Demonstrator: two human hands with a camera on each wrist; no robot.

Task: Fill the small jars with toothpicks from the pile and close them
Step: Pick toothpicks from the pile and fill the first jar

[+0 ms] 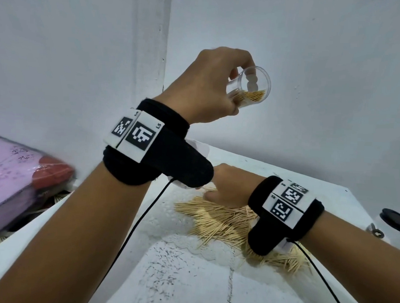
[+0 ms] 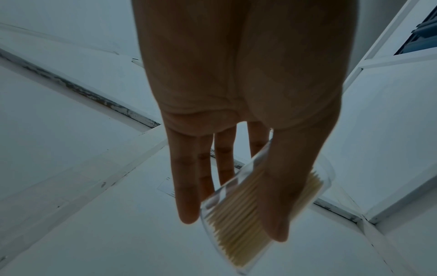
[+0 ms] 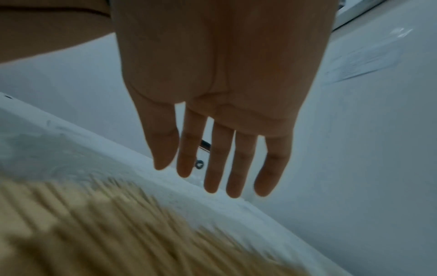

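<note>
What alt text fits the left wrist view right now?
The left hand holds a clear jar part-filled with toothpicks, thumb on one side, fingers on the other, before pale walls.

My forearms are bare; each wrist wears a black fabric wrist strap [image 1: 165,150] carrying white square-coded marker tiles [image 1: 136,135] and a thin black cable [image 1: 133,228].

The jar [image 1: 251,89] I hold up looks like clear, glossy plastic, smooth-walled. The toothpicks [image 1: 226,222] are pale, matt wood. Under them I see a white counter [image 1: 189,287], matt and scuffed with dark flecks. My wrist bands [image 1: 162,150] are black, soft cloth with flat printed marker plates.
</note>
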